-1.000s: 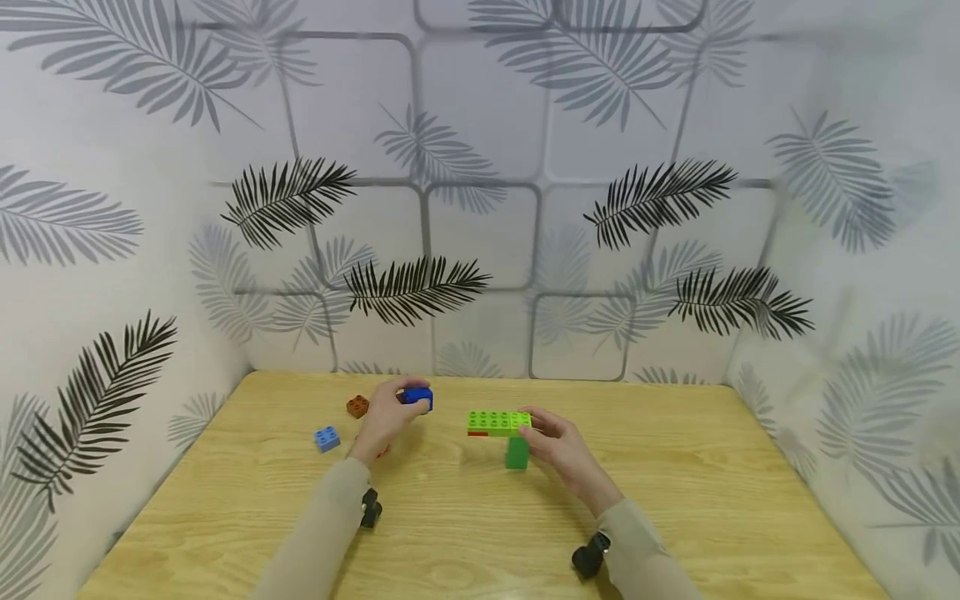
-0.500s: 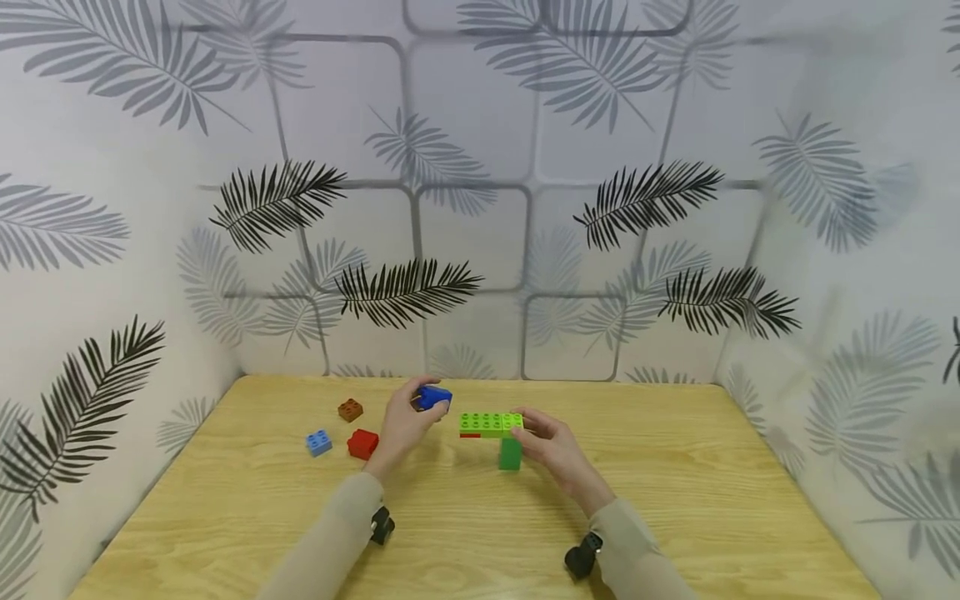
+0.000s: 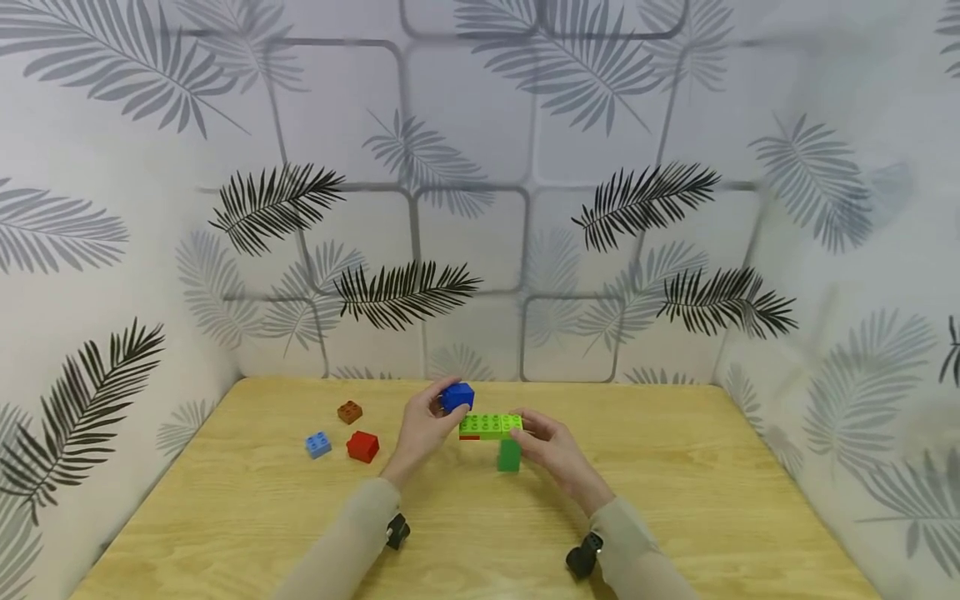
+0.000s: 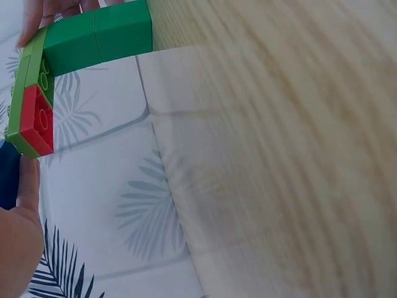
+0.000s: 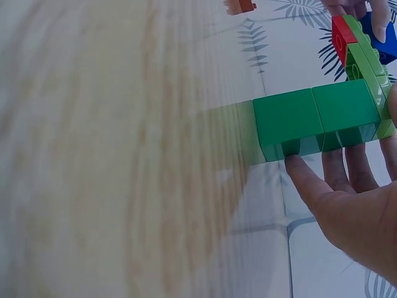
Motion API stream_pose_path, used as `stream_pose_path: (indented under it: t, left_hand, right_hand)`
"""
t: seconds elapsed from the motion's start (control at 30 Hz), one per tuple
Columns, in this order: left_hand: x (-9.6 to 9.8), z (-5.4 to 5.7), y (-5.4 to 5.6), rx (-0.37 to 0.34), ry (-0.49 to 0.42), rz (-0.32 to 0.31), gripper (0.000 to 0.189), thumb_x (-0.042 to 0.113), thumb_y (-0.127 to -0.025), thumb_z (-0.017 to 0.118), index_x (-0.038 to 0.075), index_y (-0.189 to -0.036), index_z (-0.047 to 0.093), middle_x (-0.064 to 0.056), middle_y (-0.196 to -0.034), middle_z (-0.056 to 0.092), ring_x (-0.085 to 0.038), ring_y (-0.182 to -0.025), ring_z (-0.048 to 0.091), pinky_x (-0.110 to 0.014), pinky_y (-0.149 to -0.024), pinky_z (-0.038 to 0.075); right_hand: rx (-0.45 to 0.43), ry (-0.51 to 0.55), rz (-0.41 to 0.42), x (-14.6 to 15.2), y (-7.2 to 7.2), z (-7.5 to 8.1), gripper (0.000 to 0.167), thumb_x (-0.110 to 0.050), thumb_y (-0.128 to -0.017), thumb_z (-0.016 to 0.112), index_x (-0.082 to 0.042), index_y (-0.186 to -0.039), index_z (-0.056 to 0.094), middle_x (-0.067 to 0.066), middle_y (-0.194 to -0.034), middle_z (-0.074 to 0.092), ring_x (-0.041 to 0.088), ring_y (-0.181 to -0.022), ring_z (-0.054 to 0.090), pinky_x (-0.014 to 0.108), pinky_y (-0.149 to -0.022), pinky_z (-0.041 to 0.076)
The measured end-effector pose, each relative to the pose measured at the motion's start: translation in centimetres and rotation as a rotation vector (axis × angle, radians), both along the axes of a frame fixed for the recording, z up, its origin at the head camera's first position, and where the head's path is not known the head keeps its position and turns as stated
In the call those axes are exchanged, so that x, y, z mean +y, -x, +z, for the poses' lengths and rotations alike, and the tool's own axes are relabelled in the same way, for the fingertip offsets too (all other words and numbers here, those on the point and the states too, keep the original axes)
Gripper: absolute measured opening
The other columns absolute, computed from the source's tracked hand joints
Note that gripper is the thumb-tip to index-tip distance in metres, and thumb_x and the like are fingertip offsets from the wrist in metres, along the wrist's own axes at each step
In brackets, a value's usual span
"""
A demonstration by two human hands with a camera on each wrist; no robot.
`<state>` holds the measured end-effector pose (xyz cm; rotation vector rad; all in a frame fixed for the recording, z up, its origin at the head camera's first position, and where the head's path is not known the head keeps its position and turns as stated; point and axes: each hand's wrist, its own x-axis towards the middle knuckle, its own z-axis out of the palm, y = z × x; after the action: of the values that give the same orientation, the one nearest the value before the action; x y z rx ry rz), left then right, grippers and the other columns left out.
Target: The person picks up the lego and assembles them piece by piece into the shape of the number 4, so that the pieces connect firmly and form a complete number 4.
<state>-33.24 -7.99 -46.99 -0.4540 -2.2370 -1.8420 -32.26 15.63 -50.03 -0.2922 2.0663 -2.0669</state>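
Observation:
My left hand (image 3: 423, 432) pinches a dark blue toy brick (image 3: 459, 396) right at the left end of a lime green brick row (image 3: 482, 426). Two stacked green bricks (image 5: 316, 121) stand under the row's right end, and a small red brick (image 4: 37, 121) is fixed beneath its left end. My right hand (image 3: 561, 458) holds this built piece at its right end, its fingers (image 5: 304, 180) along the green bricks. In the left wrist view the blue brick (image 4: 8, 174) lies close against the studded side of the lime row.
On the wooden table (image 3: 450, 542), left of my hands, lie a loose red brick (image 3: 363, 447), a light blue brick (image 3: 318, 444) and a brown brick (image 3: 349, 412). A leaf-patterned wall (image 3: 480, 333) closes off the back.
My left hand has carried the blue brick rightward to the lime row, turning it on the way. The loose red brick has come into full view. My right hand keeps its hold.

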Motion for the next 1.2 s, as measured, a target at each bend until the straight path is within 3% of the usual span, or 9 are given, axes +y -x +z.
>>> stream_pose_path:
  t: [0.07,0.23,0.53,0.67,0.83,1.03,1.2]
  left_hand:
    - [0.2,-0.4,0.2,0.018,0.025,-0.011,0.049,0.008,-0.090,0.069,0.017,-0.137,0.057,-0.019,-0.138,0.054,-0.033,-0.117,0.062,-0.042,-0.091,0.055]
    - [0.6,0.1,0.2,0.071,0.061,-0.043,0.056,0.011,-0.089,0.071,0.019,-0.141,0.050,-0.018,-0.135,0.058,-0.031,-0.116,0.063,-0.042,-0.095,0.053]
    - [1.6,1.2,-0.2,0.160,0.131,-0.143,0.053,0.012,-0.091,0.071,0.016,-0.141,0.054,-0.015,-0.134,0.058,-0.031,-0.114,0.065,-0.044,-0.093,0.054]
    - [2.1,1.3,-0.2,0.175,0.180,-0.192,0.055,0.013,-0.092,0.069,0.019,-0.143,0.052,-0.011,-0.135,0.060,-0.026,-0.113,0.065,-0.041,-0.092,0.054]
    - [2.6,1.3,-0.3,0.191,0.235,-0.234,0.055,0.007,-0.093,0.067,0.014,-0.145,0.049,-0.012,-0.136,0.059,-0.025,-0.115,0.064,-0.039,-0.096,0.053]
    - [3.1,1.5,-0.3,0.164,0.295,-0.251,0.051,0.008,-0.095,0.064,0.014,-0.143,0.049,-0.011,-0.130,0.063,-0.023,-0.110,0.066,-0.033,-0.088,0.056]
    - [3.2,1.6,-0.2,0.167,0.358,-0.266,0.047,0.011,-0.096,0.064,0.012,-0.141,0.052,-0.011,-0.132,0.061,-0.025,-0.113,0.064,-0.035,-0.093,0.054]
  right_hand:
    - [-0.006,-0.008,-0.008,0.0,-0.1,-0.1,0.049,-0.024,-0.096,0.064,-0.009,-0.141,0.052,0.016,-0.138,0.054,0.015,-0.113,0.060,0.039,-0.099,0.051]
    - [0.000,-0.022,-0.011,-0.1,-0.2,0.1,0.053,-0.026,-0.096,0.064,-0.007,-0.143,0.049,0.016,-0.138,0.055,0.016,-0.113,0.061,0.041,-0.101,0.050]
    - [0.007,-0.026,-0.010,0.0,-0.4,0.2,0.052,-0.027,-0.097,0.064,-0.010,-0.144,0.050,0.016,-0.140,0.053,0.018,-0.114,0.062,0.045,-0.103,0.048]
    - [0.012,-0.018,-0.012,0.0,-0.4,0.1,0.049,-0.028,-0.096,0.064,-0.013,-0.141,0.053,0.016,-0.140,0.054,0.020,-0.115,0.062,0.045,-0.102,0.048]
    - [0.001,-0.007,-0.020,-0.1,-0.5,0.1,0.050,-0.027,-0.096,0.065,-0.015,-0.143,0.052,0.016,-0.141,0.053,0.023,-0.118,0.061,0.045,-0.102,0.049]
    - [0.004,-0.024,-0.027,-0.2,-0.3,0.0,0.053,-0.027,-0.097,0.063,-0.012,-0.145,0.048,0.019,-0.143,0.050,0.027,-0.122,0.058,0.048,-0.103,0.047]
    - [0.003,-0.024,-0.017,-0.2,-0.3,0.0,0.054,-0.026,-0.098,0.062,-0.011,-0.147,0.046,0.020,-0.145,0.048,0.029,-0.126,0.055,0.050,-0.106,0.044]
